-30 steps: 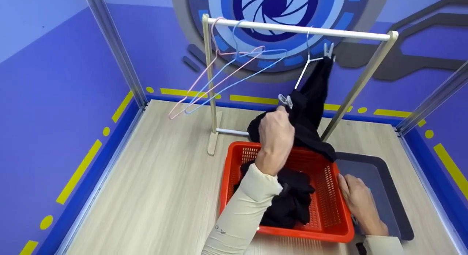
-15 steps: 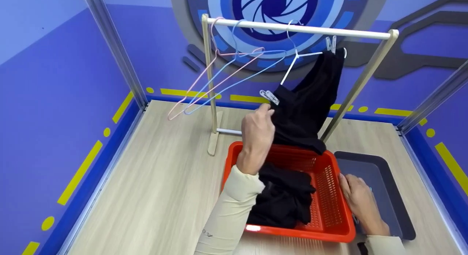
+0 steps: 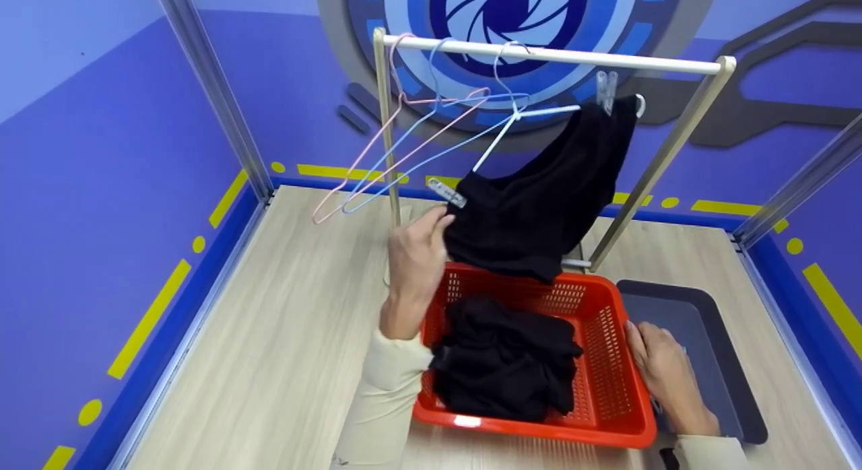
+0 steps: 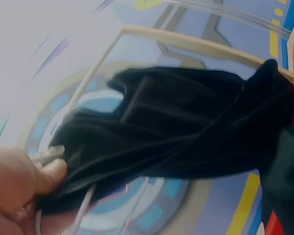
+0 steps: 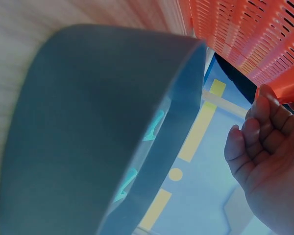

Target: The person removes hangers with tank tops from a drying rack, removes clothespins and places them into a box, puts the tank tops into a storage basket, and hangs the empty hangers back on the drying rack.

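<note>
From a white hanger (image 3: 517,114) hangs a black garment (image 3: 539,200), pinned along its top edge like shorts or a skirt. A pale clothespin (image 3: 607,93) stands at its upper right corner, another clothespin (image 3: 446,192) at its lower left corner. Just below the left clothespin, my left hand (image 3: 416,258) pinches the garment's edge; the thumb (image 4: 54,171) presses on the cloth in the left wrist view. My right hand (image 3: 663,365) rests against the right rim of the red basket (image 3: 525,429), its fingers loosely bent in the right wrist view. More black cloth (image 3: 505,362) lies bunched inside the basket.
A wooden rack (image 3: 667,167) carries the hanger plus a pink hanger (image 3: 357,160) and a blue hanger (image 3: 411,170) at its left. Right of the basket lies a grey tray (image 3: 717,349) with small teal pieces (image 5: 127,183) in it.
My left hand has moved left, drawing the garment's left corner with it. The white hanger has slid left along the bar, and the garment has spread out. The right hand stays put.
</note>
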`<state>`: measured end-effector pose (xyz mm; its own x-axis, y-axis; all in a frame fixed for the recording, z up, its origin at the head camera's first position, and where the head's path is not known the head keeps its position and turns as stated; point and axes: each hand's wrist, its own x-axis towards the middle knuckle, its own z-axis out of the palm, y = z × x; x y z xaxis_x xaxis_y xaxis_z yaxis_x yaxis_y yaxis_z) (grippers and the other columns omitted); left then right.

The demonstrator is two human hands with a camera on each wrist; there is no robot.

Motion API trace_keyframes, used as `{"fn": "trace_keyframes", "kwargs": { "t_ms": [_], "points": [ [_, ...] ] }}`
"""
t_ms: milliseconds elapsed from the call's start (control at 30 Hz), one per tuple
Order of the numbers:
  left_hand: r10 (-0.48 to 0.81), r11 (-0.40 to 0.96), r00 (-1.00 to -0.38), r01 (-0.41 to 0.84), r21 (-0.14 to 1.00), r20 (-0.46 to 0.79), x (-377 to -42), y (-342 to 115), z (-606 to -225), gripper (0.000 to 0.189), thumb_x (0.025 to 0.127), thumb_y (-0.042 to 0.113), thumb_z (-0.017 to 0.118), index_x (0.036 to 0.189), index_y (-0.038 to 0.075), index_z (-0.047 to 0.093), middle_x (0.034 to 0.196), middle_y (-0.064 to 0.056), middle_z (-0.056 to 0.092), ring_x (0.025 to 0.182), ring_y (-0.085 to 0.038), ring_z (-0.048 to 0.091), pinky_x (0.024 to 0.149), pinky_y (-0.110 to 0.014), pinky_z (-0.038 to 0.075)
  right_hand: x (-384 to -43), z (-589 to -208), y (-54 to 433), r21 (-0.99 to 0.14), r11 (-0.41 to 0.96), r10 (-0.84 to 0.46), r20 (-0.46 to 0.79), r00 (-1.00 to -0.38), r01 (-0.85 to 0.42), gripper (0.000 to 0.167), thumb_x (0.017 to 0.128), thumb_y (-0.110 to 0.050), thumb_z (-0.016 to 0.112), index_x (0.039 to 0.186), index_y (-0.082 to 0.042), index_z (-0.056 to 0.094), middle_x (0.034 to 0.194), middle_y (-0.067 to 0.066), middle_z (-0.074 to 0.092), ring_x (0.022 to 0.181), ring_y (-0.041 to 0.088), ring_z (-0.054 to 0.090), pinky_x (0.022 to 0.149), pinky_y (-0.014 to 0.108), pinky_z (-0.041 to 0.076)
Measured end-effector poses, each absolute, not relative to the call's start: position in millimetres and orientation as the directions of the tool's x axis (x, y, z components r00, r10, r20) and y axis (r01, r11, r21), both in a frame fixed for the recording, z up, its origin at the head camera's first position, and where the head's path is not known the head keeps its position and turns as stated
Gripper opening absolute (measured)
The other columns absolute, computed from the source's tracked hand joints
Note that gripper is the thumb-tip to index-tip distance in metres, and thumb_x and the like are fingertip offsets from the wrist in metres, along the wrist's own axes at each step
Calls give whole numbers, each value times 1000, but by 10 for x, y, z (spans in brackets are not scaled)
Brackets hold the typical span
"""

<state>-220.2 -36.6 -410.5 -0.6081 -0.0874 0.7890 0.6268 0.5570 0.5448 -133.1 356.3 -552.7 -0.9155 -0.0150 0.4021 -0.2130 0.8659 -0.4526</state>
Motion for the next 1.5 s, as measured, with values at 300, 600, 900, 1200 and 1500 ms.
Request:
{"fn": "trace_keyframes", "kwargs": {
  "t_ms": [300, 600, 900, 1200, 1500],
  "points": [
    [-96, 475, -572, 693, 543, 814, -2158, -665, -4413, 5, 94, 0, 78, 97, -3, 79, 94, -13, 79, 84, -29, 77, 75, -44, 62, -1329, -5536, 3549, -443, 868, -18, 422, -906, -224, 37, 110, -14, 60, 74, -15, 49, 66, -5, 40, 61, 17, 42, 54, 33, 36],
    [-84, 434, -655, 654, 620, 751, -2065, -858, -4748, 9, 86, -5, 84, 95, -4, 82, 93, -14, 79, 83, -30, 77, 73, -44, 62, -1340, -5547, 3548, -445, 864, -21, 438, -899, -237, 38, 110, -13, 61, 74, -16, 48, 66, -6, 39, 61, 16, 41, 54, 32, 35],
    [55, 398, -721, 650, 647, 690, -2075, -880, -4962, 9, 87, -6, 82, 97, -4, 83, 95, -13, 80, 90, -29, 78, 79, -40, 63, -1337, -5554, 3563, -423, 870, -31, 463, -886, -252, 40, 108, -11, 63, 72, -16, 46, 66, -6, 37, 60, 16, 40, 55, 33, 33],
    [140, 409, -719, 668, 622, 681, -2071, -894, -5099, 7, 87, -2, 84, 94, -1, 84, 94, -9, 80, 89, -29, 77, 82, -41, 62, -1343, -5572, 3578, -413, 868, -49, 484, -874, -277, 38, 105, -5, 65, 73, -15, 47, 67, -7, 36, 62, 18, 42, 54, 35, 33],
    [194, 442, -723, 668, 599, 663, -2052, -877, -5134, 10, 86, 0, 84, 96, -2, 84, 96, -11, 80, 91, -30, 76, 85, -41, 61, -1348, -5557, 3575, -419, 871, -44, 454, -890, -257, 36, 107, -7, 63, 74, -15, 49, 67, -6, 37, 64, 19, 44, 55, 37, 34]
  ]
}}
